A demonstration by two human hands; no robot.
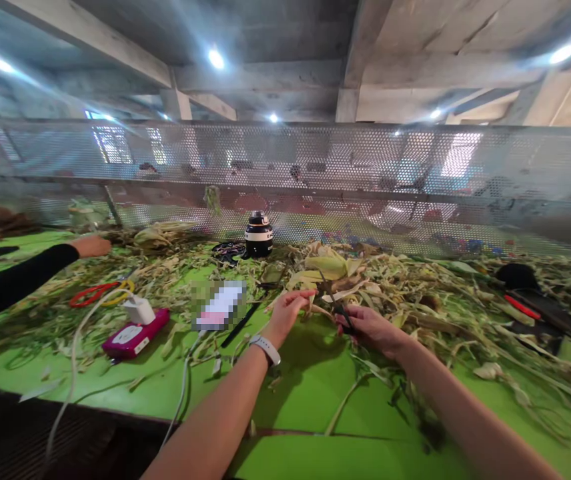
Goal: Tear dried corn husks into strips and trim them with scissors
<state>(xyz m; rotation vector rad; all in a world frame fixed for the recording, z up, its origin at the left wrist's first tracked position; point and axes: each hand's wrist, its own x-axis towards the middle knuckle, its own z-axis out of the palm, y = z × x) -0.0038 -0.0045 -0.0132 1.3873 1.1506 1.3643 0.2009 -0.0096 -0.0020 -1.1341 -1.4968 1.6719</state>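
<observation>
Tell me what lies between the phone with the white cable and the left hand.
In the head view, a slim black strip and some dried plant scraps lie between the phone and the left hand.

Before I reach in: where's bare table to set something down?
Biggest bare patch: green table between the left forearm and right forearm, bordered right by a stalk. Smaller: ahead of the pink box's near side, between the charger cord and phone cable; some scraps there. Crowded: back and right, under dry leaves.
</observation>
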